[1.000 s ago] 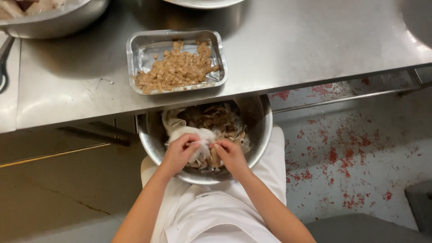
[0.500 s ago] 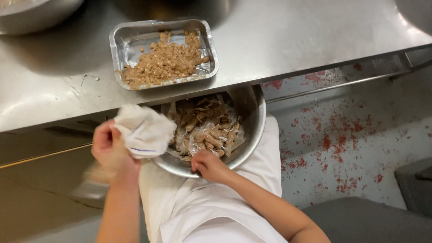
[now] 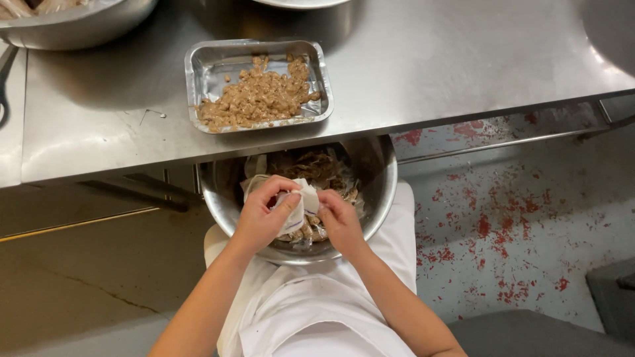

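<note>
A white apron [image 3: 311, 317] covers the person's lap at the near edge, and a steel bowl [image 3: 380, 198] rests on it, tucked partly under the front lip of the table [image 3: 430, 66].

Over the near half of the bowl both hands meet on a small white packet [image 3: 297, 205]. The left hand [image 3: 261, 215] is curled round the packet's left side, thumb across its front and fingers over the top, gripping it. The right hand [image 3: 338, 221] sits just right of the packet, its fingertips pinched on the packet's right edge. The packet lies between the two hands, held just above the bowl's contents.

Inside the bowl, beyond and beneath the hands, lies a heap of brown bits [image 3: 317, 168] mixed with more pale wrappers; the far part of the bowl is hidden under the table edge.

Beyond the bowl, on the table just above its left half, stands a foil tray [image 3: 211, 63] holding brown crumbled filling [image 3: 258, 99]. Farther from the bowl, at the table's far left corner, is a second steel bowl [image 3: 79, 26], only partly in view.
</note>
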